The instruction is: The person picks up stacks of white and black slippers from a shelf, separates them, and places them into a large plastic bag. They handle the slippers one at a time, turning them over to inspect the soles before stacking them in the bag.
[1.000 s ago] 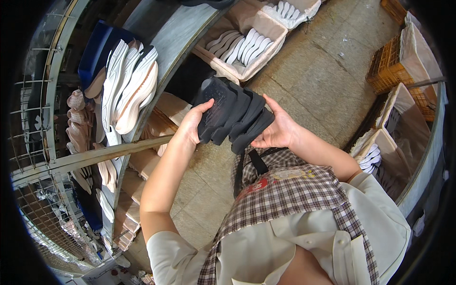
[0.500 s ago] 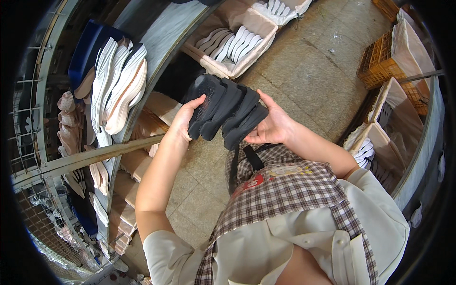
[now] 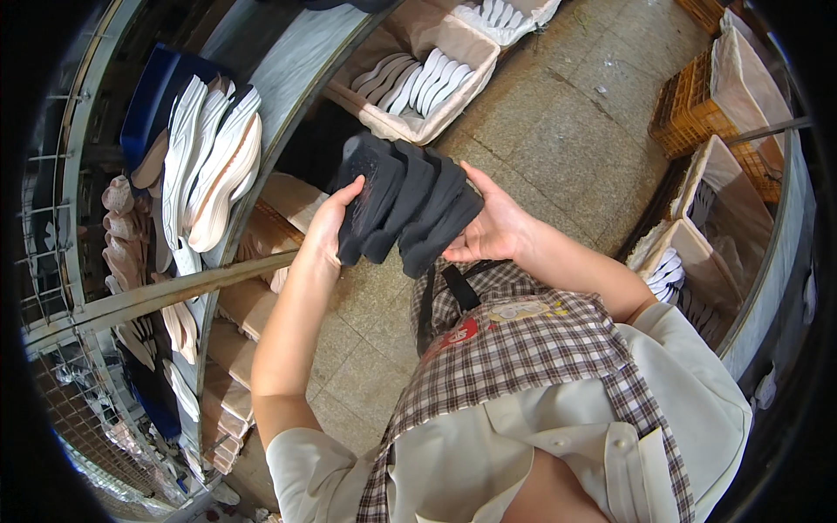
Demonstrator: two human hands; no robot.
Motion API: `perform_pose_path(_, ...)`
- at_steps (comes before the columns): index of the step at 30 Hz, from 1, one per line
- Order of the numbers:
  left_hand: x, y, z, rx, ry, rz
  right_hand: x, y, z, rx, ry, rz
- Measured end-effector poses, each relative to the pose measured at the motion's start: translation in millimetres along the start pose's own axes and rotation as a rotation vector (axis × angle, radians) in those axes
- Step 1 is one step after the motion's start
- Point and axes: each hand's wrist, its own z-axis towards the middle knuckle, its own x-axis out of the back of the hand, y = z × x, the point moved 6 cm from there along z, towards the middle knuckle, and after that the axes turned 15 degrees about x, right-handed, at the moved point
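Note:
A row of several black shoe soles (image 3: 403,199) is pressed together between my two hands, held in the air in front of my apron. My left hand (image 3: 330,222) grips the left end, its thumb lying over the outermost sole. At the other end, my right hand (image 3: 497,218) closes on the soles with its thumb at the top and its fingers low on the right side. The fingers of my left hand are mostly hidden behind the soles.
White soles (image 3: 214,166) lie stacked on the bench (image 3: 301,78) at left, by a blue bin (image 3: 144,105). A lined crate (image 3: 427,131) of white and brown soles stands ahead. Orange crates (image 3: 689,100) and lined boxes (image 3: 711,253) line the right. A metal bar (image 3: 183,283) crosses at left.
The black soles and both hands have shifted slightly left in the picture, and the surroundings have shifted a little as well. My grip at both ends stays the same.

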Motion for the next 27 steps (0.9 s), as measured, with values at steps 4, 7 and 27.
perform_pose_path(4, 0, -7, -8, -0.149, -0.018, 0.036, -12, -21, -6, 0.187, 0.013, -0.250)
perform_pose_path(7, -4, -6, -17, -0.400, -0.139, 0.093, -31, -40, -15, 0.370, -0.045, -0.493)
perform_pose_path(27, -1, 5, -29, -0.605, -0.295, 0.154, -83, -67, -35, 0.746, -0.313, -0.641)
